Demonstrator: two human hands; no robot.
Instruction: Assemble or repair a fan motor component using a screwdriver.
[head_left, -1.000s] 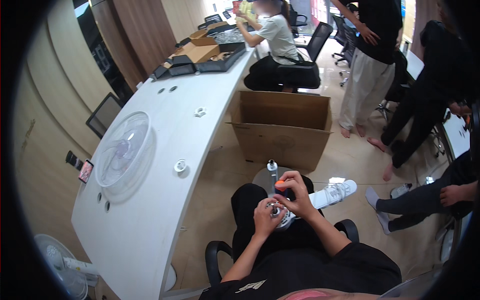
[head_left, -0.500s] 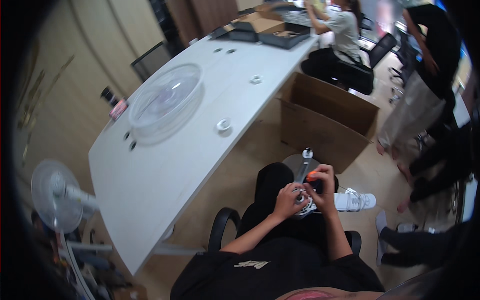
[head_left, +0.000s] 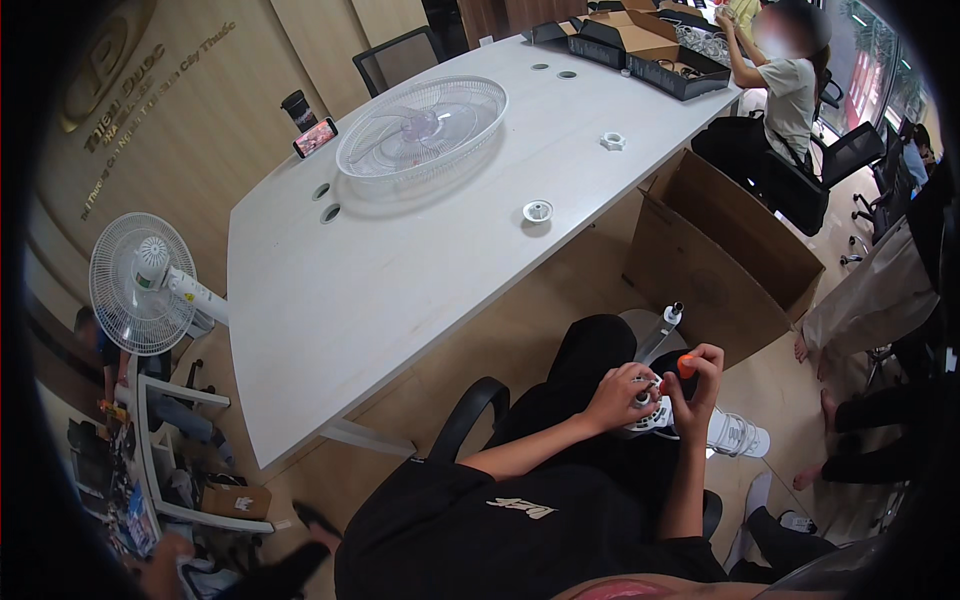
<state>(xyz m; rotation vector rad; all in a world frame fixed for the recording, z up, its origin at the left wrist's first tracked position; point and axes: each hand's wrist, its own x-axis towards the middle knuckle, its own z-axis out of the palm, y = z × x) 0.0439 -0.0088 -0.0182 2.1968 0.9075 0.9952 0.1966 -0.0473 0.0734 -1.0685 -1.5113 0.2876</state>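
Note:
My left hand (head_left: 618, 398) grips the white fan motor housing (head_left: 648, 422) over my lap, its fingers curled round the short shaft at the front. A ring of dark slots shows on the housing's face. Just to the right, my right hand (head_left: 697, 390) pinches a small orange object (head_left: 686, 366) between its fingers; its exact kind is hidden. The orange piece stays a little above and right of the housing. Beyond the hands a grey-white pole (head_left: 662, 332) with a metal end slants up and away. To the right of my right hand lies a white cylindrical fan part (head_left: 740, 436) wound with cord.
On the white table (head_left: 400, 290) are a clear fan guard (head_left: 420, 130), a white cap (head_left: 537, 211), a white nut-like ring (head_left: 613, 141), a phone (head_left: 315, 138) and dark boxes (head_left: 650, 60). An open cardboard box (head_left: 700, 260) stands right of the table. A fan (head_left: 145, 285) stands at left.
My view has turned left, so the table and hands appear farther right and the picture is sharper. The orange object has moved slightly away from my left hand. Both hands keep their hold.

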